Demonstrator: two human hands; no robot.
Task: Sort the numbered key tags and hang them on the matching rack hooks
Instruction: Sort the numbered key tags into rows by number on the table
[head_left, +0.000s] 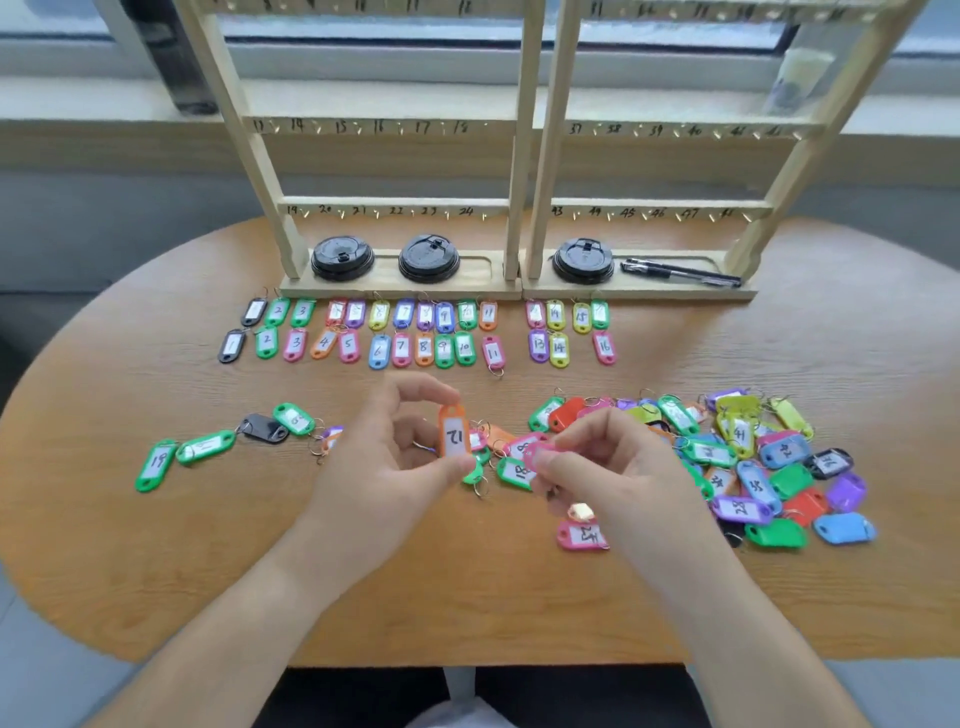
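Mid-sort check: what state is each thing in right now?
left hand, pinching the orange key tag
orange key tag, upright, lifted
right hand, pinching a pink key tag
sorted tags, flat in two rows before the racks
unsorted pile, heaped on the right
hooks, bare where visible
black lids, flat in the racks' bases
pen, lying in the right base

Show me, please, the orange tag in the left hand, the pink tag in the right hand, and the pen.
orange tag (454, 437): head view, on its white label.
pink tag (534, 452): head view, on its visible end.
pen (680, 273): head view, middle of its barrel.
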